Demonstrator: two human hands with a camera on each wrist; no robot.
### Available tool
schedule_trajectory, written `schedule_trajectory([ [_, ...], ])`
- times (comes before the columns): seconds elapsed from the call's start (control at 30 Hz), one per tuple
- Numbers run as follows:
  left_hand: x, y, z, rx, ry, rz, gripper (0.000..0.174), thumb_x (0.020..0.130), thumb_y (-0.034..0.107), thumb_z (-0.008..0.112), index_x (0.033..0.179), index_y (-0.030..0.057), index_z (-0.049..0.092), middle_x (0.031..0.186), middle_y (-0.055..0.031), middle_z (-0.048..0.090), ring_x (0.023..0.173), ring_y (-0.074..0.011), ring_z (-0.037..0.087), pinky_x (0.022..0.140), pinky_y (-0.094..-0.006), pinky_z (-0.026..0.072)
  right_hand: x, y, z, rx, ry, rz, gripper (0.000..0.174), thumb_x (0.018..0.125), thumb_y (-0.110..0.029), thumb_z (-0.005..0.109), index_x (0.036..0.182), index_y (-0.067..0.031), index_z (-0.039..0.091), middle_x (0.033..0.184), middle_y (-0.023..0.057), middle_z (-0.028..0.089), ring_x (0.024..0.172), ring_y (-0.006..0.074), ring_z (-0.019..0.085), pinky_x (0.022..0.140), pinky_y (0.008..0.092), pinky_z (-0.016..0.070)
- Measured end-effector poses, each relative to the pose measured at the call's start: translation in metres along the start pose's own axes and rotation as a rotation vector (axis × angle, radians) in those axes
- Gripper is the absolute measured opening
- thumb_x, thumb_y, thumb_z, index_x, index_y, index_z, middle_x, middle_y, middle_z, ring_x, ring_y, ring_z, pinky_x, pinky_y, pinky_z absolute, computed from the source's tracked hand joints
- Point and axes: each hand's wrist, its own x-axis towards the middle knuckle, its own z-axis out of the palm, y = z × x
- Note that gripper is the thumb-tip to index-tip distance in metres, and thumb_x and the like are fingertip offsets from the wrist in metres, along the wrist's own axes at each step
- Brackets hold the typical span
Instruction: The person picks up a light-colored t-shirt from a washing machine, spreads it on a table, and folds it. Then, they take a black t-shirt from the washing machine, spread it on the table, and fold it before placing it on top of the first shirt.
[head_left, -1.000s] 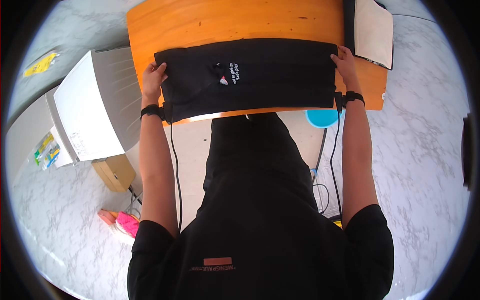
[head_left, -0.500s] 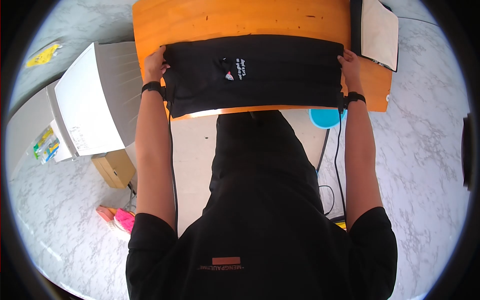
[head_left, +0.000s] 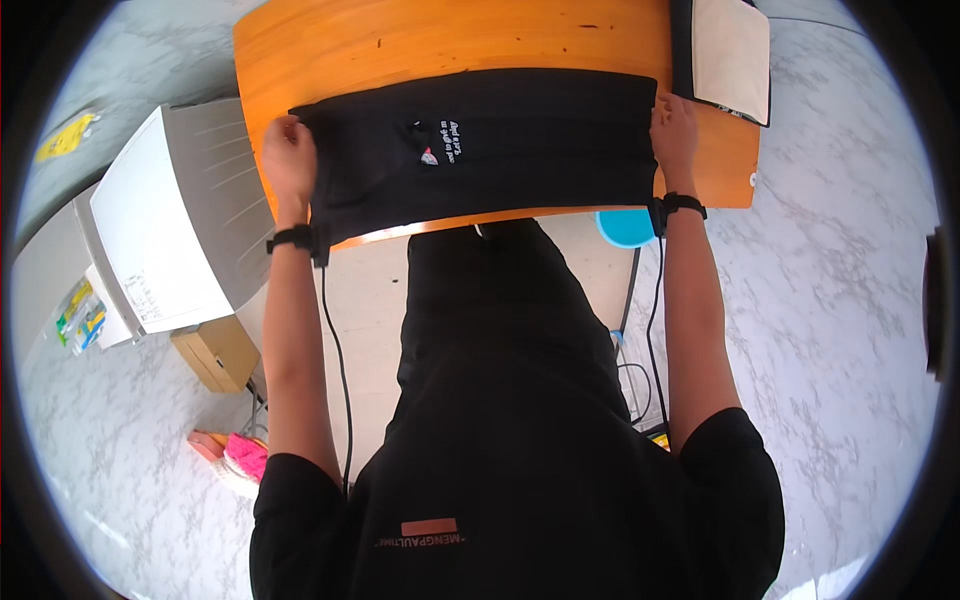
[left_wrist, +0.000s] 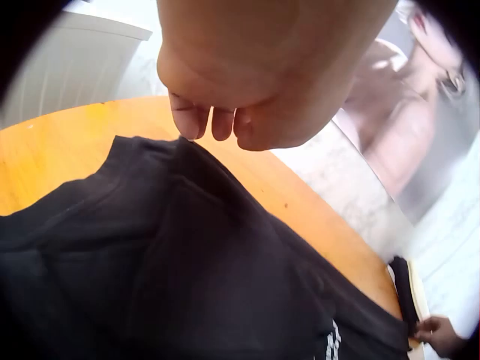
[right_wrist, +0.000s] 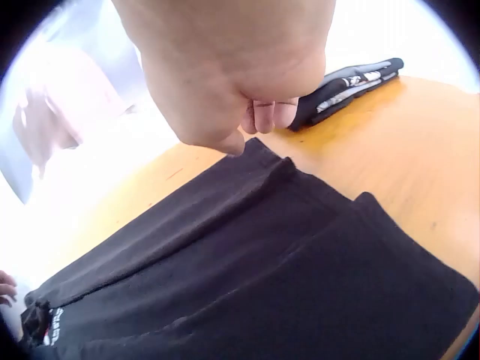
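Note:
A black shirt (head_left: 520, 150), folded into a long strip with white lettering and a small print, lies across the wooden table (head_left: 520, 40). At its left end, close to the far corner, is my left hand (head_left: 290, 160); in the left wrist view its curled fingertips (left_wrist: 221, 127) come right to a raised point of the cloth. My right hand (head_left: 675, 135) is at the other end, fingers curled, and the right wrist view puts its thumb tip at the fabric's corner. I cannot tell whether either hand pinches the cloth.
A folded black and cream item (head_left: 730, 60) lies at the table's far right. A blue basin (head_left: 625, 228) stands below the front edge. Left of the table is a white and grey cabinet (head_left: 150, 220) with a brown box (head_left: 215, 355). Cables hang from both wrists.
The head view swings slightly right, then left. My left fingers, spread at the shirt's edge before, have curled in. My right fingers have drawn together beside the cloth. The shirt keeps its shape.

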Motion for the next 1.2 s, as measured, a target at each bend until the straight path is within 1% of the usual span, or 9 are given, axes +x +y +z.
schedule_trajectory([
  [0.1,-0.027,0.001,0.02,0.11,-0.03,0.438,0.052,0.093,0.026,0.077,0.14,0.0068,0.064,0.141,-0.0181,0.065,0.132,-0.0378,0.06,0.111,-0.0476,0.0485,-0.013,-0.032,-0.006,-0.038,-0.056,-0.195,0.046,0.093,-0.015,0.077,0.138,-0.0147,0.066,0.139,0.0153,0.061,0.128,0.0352,0.059,0.105,0.0473,0.0515],
  [0.2,-0.047,0.003,0.028,0.402,-0.244,0.432,0.078,0.09,0.03,0.083,0.158,0.0162,0.049,0.163,-0.0146,0.045,0.15,-0.0366,0.042,0.12,-0.051,0.0402,-0.022,-0.039,0.002,-0.069,-0.174,-0.21,0.056,0.094,-0.016,0.077,0.148,-0.0226,0.062,0.156,0.0155,0.05,0.144,0.0383,0.049,0.116,0.0475,0.0466],
  [0.43,-0.06,-0.019,0.028,0.245,-0.179,0.374,0.086,0.087,0.03,0.086,0.161,0.0195,0.044,0.167,-0.0175,0.037,0.153,-0.0414,0.035,0.123,-0.0518,0.0356,-0.029,-0.038,0.006,-0.275,-0.227,-0.254,0.073,0.092,-0.022,0.08,0.159,-0.0289,0.051,0.167,0.015,0.04,0.154,0.0409,0.037,0.123,0.0543,0.039],
  [0.57,-0.069,-0.033,0.029,0.011,-0.026,0.07,0.084,0.085,0.024,0.087,0.158,0.0186,0.047,0.166,-0.0172,0.037,0.153,-0.0421,0.034,0.125,-0.0497,0.0336,-0.046,-0.073,-0.001,-0.321,-0.166,-0.388,0.089,0.087,-0.028,0.085,0.164,-0.0309,0.041,0.173,0.0158,0.03,0.159,0.0425,0.028,0.125,0.0582,0.035],
  [0.67,-0.084,-0.007,0.01,0.314,-0.251,0.393,0.1,0.079,0.032,0.093,0.164,0.0261,0.04,0.173,-0.0128,0.029,0.158,-0.0427,0.027,0.125,-0.0559,0.0326,-0.078,-0.116,-0.007,-0.264,-0.491,-0.252,0.135,0.062,-0.036,0.1,0.171,-0.0348,0.02,0.179,0.0175,0.006,0.162,0.0508,0.01,0.122,0.073,0.0298],
  [0.8,-0.075,-0.008,0.013,0.498,-0.421,0.27,0.109,0.077,0.043,0.094,0.167,0.0323,0.033,0.177,-0.0097,0.022,0.161,-0.0418,0.021,0.123,-0.0651,0.0303,-0.063,-0.119,0.006,-0.365,-0.583,-0.179,0.153,0.05,-0.031,0.106,0.172,-0.0381,0.012,0.18,0.016,0.0,0.162,0.0522,0.006,0.12,0.0779,0.0281],
  [0.97,-0.081,0.005,0.012,0.534,-0.452,0.093,0.117,0.073,0.061,0.091,0.169,0.0354,0.029,0.18,-0.0061,0.015,0.163,-0.0401,0.018,0.122,-0.0671,0.0295,0.003,-0.115,0.021,-0.355,-0.561,-0.315,0.152,0.051,-0.025,0.105,0.17,-0.043,0.013,0.181,0.0117,-0.001,0.163,0.0502,0.005,0.12,0.0776,0.0297],
  [1.13,-0.052,-0.037,0.013,0.148,0.025,0.134,0.043,0.092,0.011,0.068,0.134,0.0138,0.065,0.137,-0.012,0.062,0.131,-0.0373,0.055,0.111,-0.0574,0.0433,0.051,-0.141,0.012,-0.572,-0.573,-0.387,0.125,0.068,-0.029,0.098,0.169,-0.037,0.024,0.18,0.0075,0.007,0.164,0.0411,0.011,0.124,0.0717,0.0301],
  [1.2,-0.024,-0.057,0.008,0.143,0.093,0.156,0.046,0.09,0.007,0.069,0.135,0.0139,0.065,0.136,-0.0126,0.062,0.13,-0.0379,0.056,0.111,-0.0525,0.0444,0.052,-0.151,0.019,-0.512,-0.447,-0.525,0.088,0.086,-0.028,0.084,0.163,-0.0235,0.042,0.176,0.0111,0.023,0.162,0.0361,0.022,0.127,0.0626,0.031],
])
